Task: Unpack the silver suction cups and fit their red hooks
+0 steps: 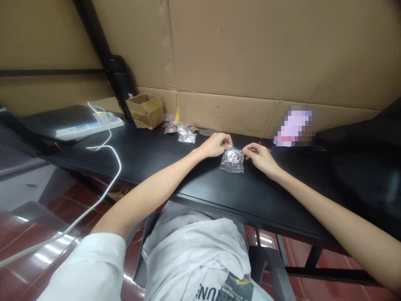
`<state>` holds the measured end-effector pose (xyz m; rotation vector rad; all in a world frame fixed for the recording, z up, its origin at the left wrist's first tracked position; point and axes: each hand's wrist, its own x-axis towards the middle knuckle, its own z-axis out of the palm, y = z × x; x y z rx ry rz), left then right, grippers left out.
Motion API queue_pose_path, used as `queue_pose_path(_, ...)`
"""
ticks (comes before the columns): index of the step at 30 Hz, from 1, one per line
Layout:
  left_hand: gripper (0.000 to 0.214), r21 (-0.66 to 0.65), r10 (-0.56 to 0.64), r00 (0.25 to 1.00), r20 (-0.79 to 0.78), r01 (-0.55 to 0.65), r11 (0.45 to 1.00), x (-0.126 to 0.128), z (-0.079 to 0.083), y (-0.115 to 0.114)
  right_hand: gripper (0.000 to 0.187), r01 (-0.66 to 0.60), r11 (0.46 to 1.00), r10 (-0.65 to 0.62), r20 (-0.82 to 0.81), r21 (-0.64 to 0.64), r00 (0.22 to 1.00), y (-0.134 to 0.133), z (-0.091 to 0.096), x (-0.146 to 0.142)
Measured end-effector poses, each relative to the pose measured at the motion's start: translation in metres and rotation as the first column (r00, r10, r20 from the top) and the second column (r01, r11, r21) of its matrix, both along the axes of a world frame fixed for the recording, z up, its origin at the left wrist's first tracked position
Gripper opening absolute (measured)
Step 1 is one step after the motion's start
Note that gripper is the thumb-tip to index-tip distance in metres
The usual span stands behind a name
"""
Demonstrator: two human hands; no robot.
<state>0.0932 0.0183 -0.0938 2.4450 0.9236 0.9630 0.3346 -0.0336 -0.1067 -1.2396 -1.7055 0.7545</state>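
Observation:
A small clear plastic bag (232, 160) with a round metal part and a red mark inside lies on the black table (163, 167). My left hand (216, 144) pinches the bag's upper left edge with curled fingers. My right hand (260, 157) pinches its upper right edge. Both forearms stretch out over the table's front edge.
Several more clear bags (181, 130) lie at the back beside a small open cardboard box (145, 109). A white power strip (94, 124) with a white cable (109, 167) sits at the left. Cardboard sheets (250, 62) wall the back. A dark bag (360, 167) lies at right.

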Motion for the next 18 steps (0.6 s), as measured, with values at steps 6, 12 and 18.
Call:
queue_pose_path(6, 0.008, -0.082, 0.133, 0.991, 0.018, -0.131, 0.988, 0.001, -0.0031, 0.0032, 0.041, 0.059, 0.996, -0.053, -0.086, 0.062, 0.995, 0.0057, -0.0059, 0.0005)
queue_pose_path(12, 0.014, -0.112, 0.176, 0.984, 0.02, -0.173, 0.979, 0.0015, -0.0002, -0.0018, 0.042, 0.041, 0.998, -0.038, -0.071, 0.044, 0.997, 0.0037, -0.0057, 0.0)
queue_pose_path(18, 0.02, -0.206, 0.095, 0.981, -0.168, -0.129, 0.97, -0.0042, -0.0013, -0.0021, 0.037, -0.001, 1.0, 0.001, 0.015, 0.004, 1.0, 0.0001, -0.0041, -0.0002)
